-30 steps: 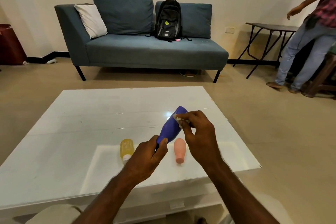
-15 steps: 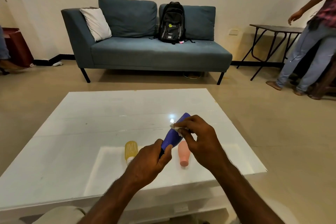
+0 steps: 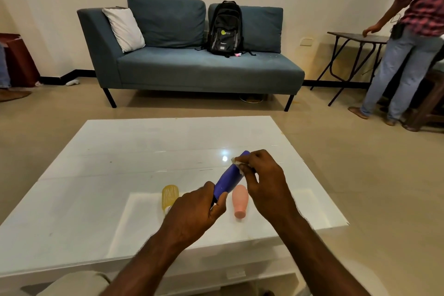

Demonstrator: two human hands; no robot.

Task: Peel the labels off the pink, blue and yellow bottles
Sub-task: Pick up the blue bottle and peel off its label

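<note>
My left hand (image 3: 194, 214) grips the lower, cap end of the blue bottle (image 3: 229, 179), held tilted above the white table (image 3: 120, 175) with its base pointing away. My right hand (image 3: 266, 180) pinches a small whitish bit of label (image 3: 236, 162) at the bottle's upper end. The pink bottle (image 3: 240, 200) lies on the table just right of the blue one, cap toward me. The yellow bottle (image 3: 170, 196) lies to the left, its cap end partly hidden behind my left hand.
A blue sofa (image 3: 192, 65) with a white pillow (image 3: 123, 29) and a black backpack (image 3: 224, 29) stands beyond the table. At the right a person (image 3: 408, 38) stands by a dark folding table (image 3: 355, 38). A dark red cabinet (image 3: 19, 60) is at far left.
The blue bottle stays in both hands with little shift. My view has moved slightly. The person at the right lowered a hand onto the folding table.
</note>
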